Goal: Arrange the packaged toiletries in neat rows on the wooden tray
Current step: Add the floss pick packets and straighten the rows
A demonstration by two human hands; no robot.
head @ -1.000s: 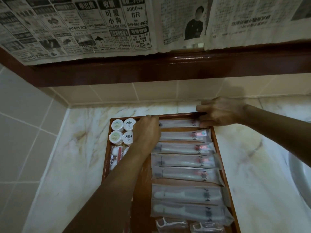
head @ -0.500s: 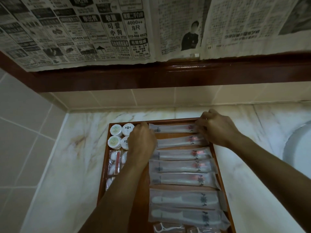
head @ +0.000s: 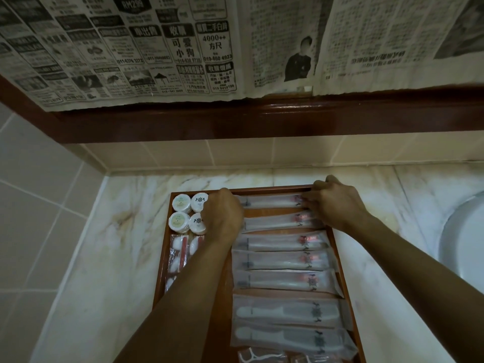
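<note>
Head view: your left hand and right hand — fingers curled — grip the top packet on the tray, mid-frame.

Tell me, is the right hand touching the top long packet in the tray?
Touching. The head view shows the right hand with its fingers lying on the red-marked end of the top packet, no gap between them.

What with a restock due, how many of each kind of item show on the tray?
Round white tubs: 4
Long red-marked packets: 5
Comb packets: 2
Floss-pick packets: 2, one cut off by the frame edge
Cotton packets: 3 showing, maybe more hidden
Total: 16 showing
</note>
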